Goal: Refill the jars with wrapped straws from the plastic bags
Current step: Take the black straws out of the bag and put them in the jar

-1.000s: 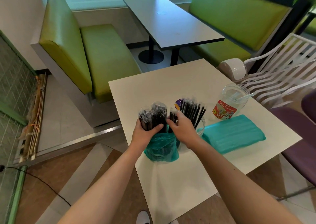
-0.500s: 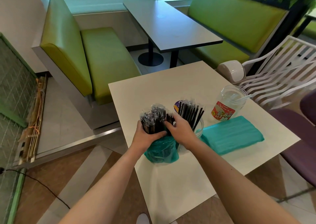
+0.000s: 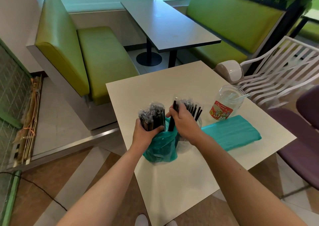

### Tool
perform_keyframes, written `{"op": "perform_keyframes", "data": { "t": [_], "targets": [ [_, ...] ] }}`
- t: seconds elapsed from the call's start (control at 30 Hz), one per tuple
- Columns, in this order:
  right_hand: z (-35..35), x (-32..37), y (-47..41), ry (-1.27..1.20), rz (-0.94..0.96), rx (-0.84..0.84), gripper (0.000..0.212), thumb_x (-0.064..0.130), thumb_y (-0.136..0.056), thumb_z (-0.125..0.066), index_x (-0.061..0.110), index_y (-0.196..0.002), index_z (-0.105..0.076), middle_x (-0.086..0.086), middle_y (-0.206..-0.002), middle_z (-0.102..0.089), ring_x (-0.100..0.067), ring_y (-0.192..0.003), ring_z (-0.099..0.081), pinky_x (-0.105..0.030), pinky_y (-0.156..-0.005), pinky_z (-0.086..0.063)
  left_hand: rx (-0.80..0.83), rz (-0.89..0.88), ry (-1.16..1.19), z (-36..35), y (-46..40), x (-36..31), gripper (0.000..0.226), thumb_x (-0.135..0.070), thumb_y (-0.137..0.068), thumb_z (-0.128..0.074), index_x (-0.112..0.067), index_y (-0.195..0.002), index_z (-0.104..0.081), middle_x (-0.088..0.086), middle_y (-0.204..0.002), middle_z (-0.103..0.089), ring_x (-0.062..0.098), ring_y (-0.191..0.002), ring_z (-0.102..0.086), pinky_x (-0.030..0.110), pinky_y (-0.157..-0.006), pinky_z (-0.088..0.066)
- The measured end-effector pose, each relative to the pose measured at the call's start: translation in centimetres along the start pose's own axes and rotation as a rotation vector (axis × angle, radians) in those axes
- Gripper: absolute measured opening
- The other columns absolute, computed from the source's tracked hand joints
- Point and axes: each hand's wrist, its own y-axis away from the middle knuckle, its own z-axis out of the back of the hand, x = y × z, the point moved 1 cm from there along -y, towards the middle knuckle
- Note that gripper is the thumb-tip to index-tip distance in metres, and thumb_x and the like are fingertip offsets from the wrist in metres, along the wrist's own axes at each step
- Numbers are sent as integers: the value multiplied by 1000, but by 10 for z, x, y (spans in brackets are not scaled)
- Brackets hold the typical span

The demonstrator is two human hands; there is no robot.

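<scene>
left hand (image 3: 145,133) grips straw bundle (image 3: 152,116) | right hand (image 3: 183,122) pinches one wrapped straw (image 3: 173,117) | labelled jar (image 3: 224,105), folded teal bag (image 3: 231,132) right on bench (image 3: 155,91)

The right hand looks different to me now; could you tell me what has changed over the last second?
The right hand now pinches a wrapped black straw and has lifted it from the teal bag, toward the near jar. Earlier it only reached into the bundle. The left hand still grips the straw bundle; the labelled jar and folded teal bag have not moved.
</scene>
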Motion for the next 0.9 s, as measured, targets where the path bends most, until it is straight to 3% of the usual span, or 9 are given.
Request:
{"op": "perform_keyframes", "data": {
  "t": [0.17, 0.2, 0.33, 0.47, 0.6, 0.7, 0.8, 0.9],
  "targets": [
    [32, 28, -9, -44, 73, -137, 20, 38, -102, -36, 20, -107, -43, 6, -90, -67, -20, -89, -63, -48, -84, -50, -7, 8, -3, -1, 0, 1, 73, -29, -66, -90, -24, -119, -40, -5, -119, -55, 13, -108, -53, 27, -86, -43],
    [40, 34, -10, -69, 84, -172, 20, 38, -102, -36, 20, -107, -43, 6, -90, -67, -18, -88, -63, -47, -83, -51, -3, 9, -4, -2, 0, 1, 73, -28, -66, -89, -22, -121, -41, -5, -119, -55, 13, -108, -52, 26, -87, -43],
    [72, 58, -13, -157, 139, -356, 15, 29, -104, -37, 16, -109, -43, 5, -84, -65, -2, -80, -58, -18, -70, -41, 1, 9, 1, -2, 0, 1, 72, -27, -67, -89, -22, -119, -39, -6, -118, -53, 13, -109, -51, 26, -88, -41],
    [90, 63, -14, -151, 182, -527, 15, 28, -104, -38, 15, -108, -44, 9, -78, -63, -3, -76, -56, -20, -70, -43, 17, 29, 2, 0, -2, 2, 82, -29, -67, -89, -18, -129, -38, -7, -121, -50, 13, -111, -49, 27, -91, -42],
    [87, 47, -16, -21, 110, -470, 22, 31, -104, -37, 12, -113, -43, 1, -91, -65, -13, -80, -56, -30, -70, -39, 52, 42, 15, 2, -1, 1, 88, -31, -67, -89, -18, -135, -34, -8, -123, -47, 12, -112, -47, 26, -90, -41],
    [72, 22, -17, 106, 27, -417, 26, 31, -103, -41, 8, -115, -47, -7, -111, -52, -15, -85, -47, -21, -69, -30, 109, 46, 8, 5, -1, 2, 96, -31, -65, -89, -18, -138, -29, -6, -128, -45, 13, -116, -46, 27, -93, -42],
    [52, -1, -15, 166, -52, -347, 31, 30, -102, -44, 3, -117, -50, -8, -113, -46, -15, -87, -44, -18, -69, -28, 177, 41, -23, 9, 0, 5, 100, -24, -60, -92, -20, -135, -26, -4, -131, -43, 13, -119, -45, 26, -94, -41],
    [34, -21, -16, 151, -113, -260, 31, 29, -99, -50, 4, -118, -55, -12, -110, -53, -26, -96, -55, -32, -84, -43, 211, 36, -52, 11, -1, 8, 101, -20, -55, -95, -25, -126, -24, -4, -132, -43, 13, -121, -44, 26, -97, -39]
  ]
}}
